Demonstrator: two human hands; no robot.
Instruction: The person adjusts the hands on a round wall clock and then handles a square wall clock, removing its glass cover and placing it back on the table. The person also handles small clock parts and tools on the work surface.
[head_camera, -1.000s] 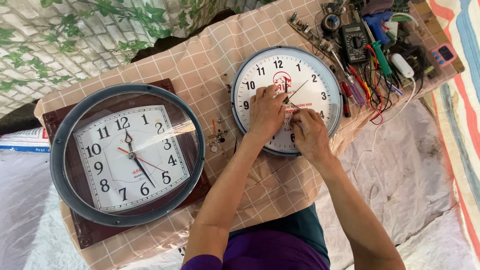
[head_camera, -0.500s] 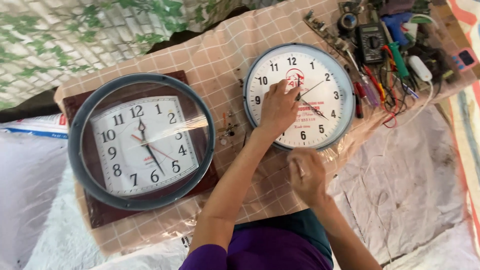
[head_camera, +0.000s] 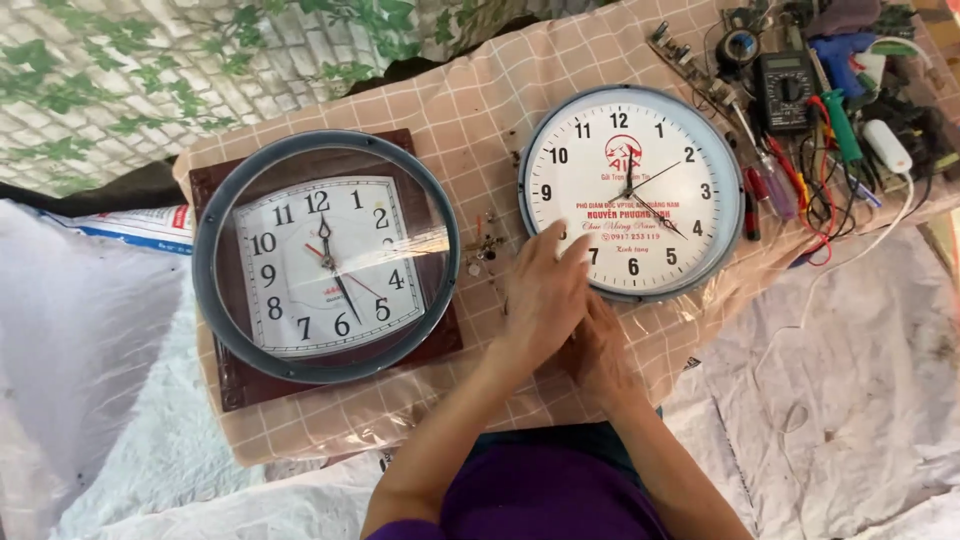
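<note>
Left hand (head_camera: 545, 300) is lying open, flat, fingertips touching the round white clock (head_camera: 632, 192) at its 7 o'clock edge. Right hand (head_camera: 600, 350) is tucked underneath, can't tell its grip. Clock's looking bare-faced; its grey ring cover (head_camera: 325, 255) is sitting on the brown square clock (head_camera: 330, 265) at 9 o'clock.

Left hand (head_camera: 545, 300) on round clock (head_camera: 630, 190)

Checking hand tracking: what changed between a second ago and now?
Both hands came off the middle of the round white clock. The left hand now rests at its lower-left rim; the right hand has drawn back beneath the left. The square clock under the grey ring and the tools stayed put.
</note>
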